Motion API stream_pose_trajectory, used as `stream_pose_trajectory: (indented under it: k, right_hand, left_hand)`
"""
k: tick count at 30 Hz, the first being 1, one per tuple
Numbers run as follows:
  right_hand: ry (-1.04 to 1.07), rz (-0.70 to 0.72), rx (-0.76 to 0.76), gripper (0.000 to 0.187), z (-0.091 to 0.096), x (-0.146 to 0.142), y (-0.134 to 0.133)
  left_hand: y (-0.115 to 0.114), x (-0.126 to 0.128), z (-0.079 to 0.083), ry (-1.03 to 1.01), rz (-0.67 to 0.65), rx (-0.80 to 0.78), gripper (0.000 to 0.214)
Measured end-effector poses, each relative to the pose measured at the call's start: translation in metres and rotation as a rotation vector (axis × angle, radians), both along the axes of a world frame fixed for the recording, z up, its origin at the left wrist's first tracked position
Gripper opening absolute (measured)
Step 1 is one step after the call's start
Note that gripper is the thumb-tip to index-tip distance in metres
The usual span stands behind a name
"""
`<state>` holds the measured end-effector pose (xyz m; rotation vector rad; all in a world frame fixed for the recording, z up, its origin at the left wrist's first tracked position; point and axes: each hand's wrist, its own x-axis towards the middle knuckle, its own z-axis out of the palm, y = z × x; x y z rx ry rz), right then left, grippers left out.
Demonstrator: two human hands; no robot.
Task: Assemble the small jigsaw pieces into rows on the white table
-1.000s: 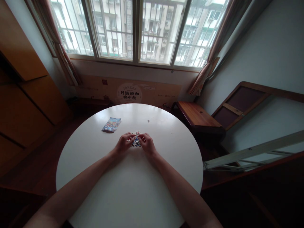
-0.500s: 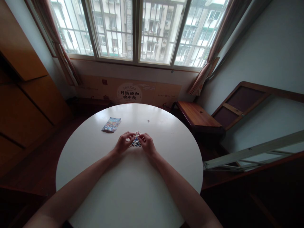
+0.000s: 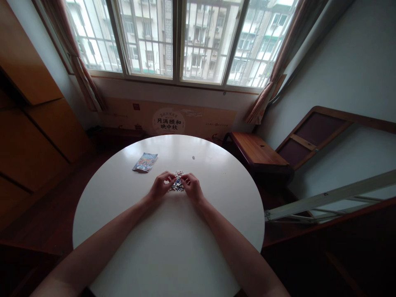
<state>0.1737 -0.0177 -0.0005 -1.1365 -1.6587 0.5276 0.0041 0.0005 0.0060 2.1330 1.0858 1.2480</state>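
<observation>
Small heap of puzzle pieces (image 3: 177,184) near the middle of the round white table (image 3: 167,255), wedged between both hands. Left hand (image 3: 161,186) curled at the heap's left edge, fingertips pinched on pieces; right hand (image 3: 192,186) curled at its right edge, likewise pinching. Colourful packet (image 3: 145,162) lying flat beyond the left hand. One stray piece (image 3: 193,157) farther off, toward the window (image 3: 179,41).

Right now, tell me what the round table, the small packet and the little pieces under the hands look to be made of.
Round table: smooth white glossy top, likely laminate or painted wood; it mirrors the window light.
Small packet: thin printed plastic or foil, probably; flat, colourful, slightly shiny.
Little pieces: perhaps printed card; too small to tell. The left hand and right hand rest on them.
</observation>
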Motion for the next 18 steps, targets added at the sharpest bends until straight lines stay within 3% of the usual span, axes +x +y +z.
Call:
stream_pose_trajectory:
  k: [18]
  right_hand:
    - [0.017,0.004,0.001,0.009,0.0014,-0.0005,-0.0008]
  left_hand:
    - [0.0013,-0.0002,-0.0027,0.003,-0.005,0.004,0.015]
